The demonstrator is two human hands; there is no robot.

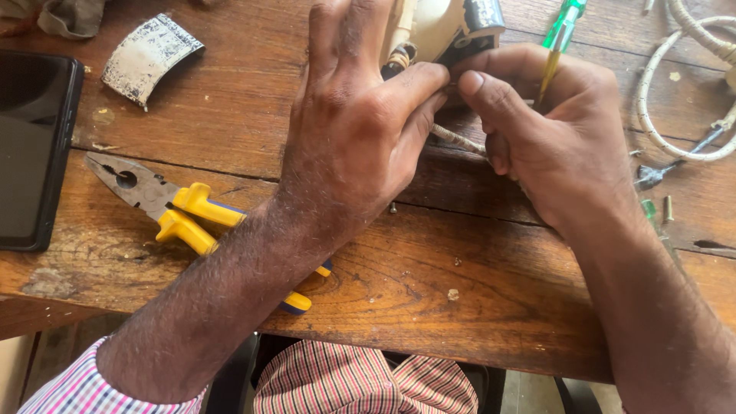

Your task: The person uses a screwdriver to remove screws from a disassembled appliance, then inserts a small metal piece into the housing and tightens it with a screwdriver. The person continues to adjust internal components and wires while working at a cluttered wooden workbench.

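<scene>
The left hand (360,130) lies palm down at the far middle of the worn brown wooden desk (429,284), its thumb and forefinger pinched on the end of a white appliance body with a black plate (445,27) where a braided white cord (458,139) comes out beneath the hands. The right hand (552,138) is curled close against it, thumb tip meeting the left thumb, and grips a slim green-handled screwdriver (560,38) that stands up between its fingers. Yellow-and-blue-handled pliers (165,203) lie partly under the left forearm, a black tablet (31,146) rests at the left edge, and a coiled white cable (675,100) lies at the far right.
</scene>
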